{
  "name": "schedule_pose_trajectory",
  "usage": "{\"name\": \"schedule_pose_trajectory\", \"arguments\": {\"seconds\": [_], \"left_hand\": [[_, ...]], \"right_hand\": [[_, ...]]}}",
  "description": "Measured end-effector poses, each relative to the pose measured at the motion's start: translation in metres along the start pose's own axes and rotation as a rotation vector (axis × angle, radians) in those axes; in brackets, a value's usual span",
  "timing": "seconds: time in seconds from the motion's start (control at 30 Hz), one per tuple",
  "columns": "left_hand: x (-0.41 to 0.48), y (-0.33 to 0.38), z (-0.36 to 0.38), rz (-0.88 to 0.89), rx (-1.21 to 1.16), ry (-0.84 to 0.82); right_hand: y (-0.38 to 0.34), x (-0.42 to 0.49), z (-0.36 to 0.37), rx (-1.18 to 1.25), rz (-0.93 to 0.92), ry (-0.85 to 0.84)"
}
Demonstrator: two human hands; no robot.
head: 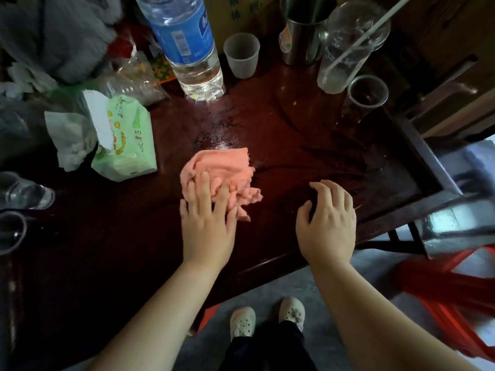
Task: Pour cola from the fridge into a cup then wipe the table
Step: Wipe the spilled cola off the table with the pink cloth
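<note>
Glossy dark table [294,135], crumpled fluffy pink cloth [227,167]

The one camera is riding on the person's head, tilting steeply down and forward, close over the table [308,145]. Tabletop is filling the frame from 9 to 3 o'clock; floor [267,287] and shoes [242,321] are showing at 6. The left hand [206,226] and right hand [328,226] are sitting near centre, forearms running in from 6. The wide lens is bowing the bottle [187,44] at 12.

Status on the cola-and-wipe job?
Pour looks done: the clear cup at right seems to hold dark liquid. Wiping underway: left hand presses the pink cloth on the wet-streaked table, right hand rests beside. Left: the wet sheen beyond the cloth.
</note>
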State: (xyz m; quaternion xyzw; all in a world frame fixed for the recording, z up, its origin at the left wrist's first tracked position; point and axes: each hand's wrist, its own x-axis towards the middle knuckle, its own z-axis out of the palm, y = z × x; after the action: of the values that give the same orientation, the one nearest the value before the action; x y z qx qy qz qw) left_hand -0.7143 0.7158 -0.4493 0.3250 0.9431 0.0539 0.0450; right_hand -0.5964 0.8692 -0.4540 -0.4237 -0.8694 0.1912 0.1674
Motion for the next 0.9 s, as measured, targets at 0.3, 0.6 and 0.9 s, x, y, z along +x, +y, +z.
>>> {"name": "schedule_pose_trajectory", "arguments": {"seconds": [0.3,0.6,0.9], "left_hand": [[0.077,0.021,0.003,-0.243,-0.003,-0.11],[0.055,0.018,0.001,-0.172,-0.04,0.018],[0.001,0.011,0.003,-0.142,-0.005,0.016]], "right_hand": [[0.001,0.0,0.0,-0.021,0.016,-0.016],[0.0,-0.001,0.0,0.002,0.014,-0.015],[0.0,0.0,-0.001,-0.008,0.02,-0.022]]}}
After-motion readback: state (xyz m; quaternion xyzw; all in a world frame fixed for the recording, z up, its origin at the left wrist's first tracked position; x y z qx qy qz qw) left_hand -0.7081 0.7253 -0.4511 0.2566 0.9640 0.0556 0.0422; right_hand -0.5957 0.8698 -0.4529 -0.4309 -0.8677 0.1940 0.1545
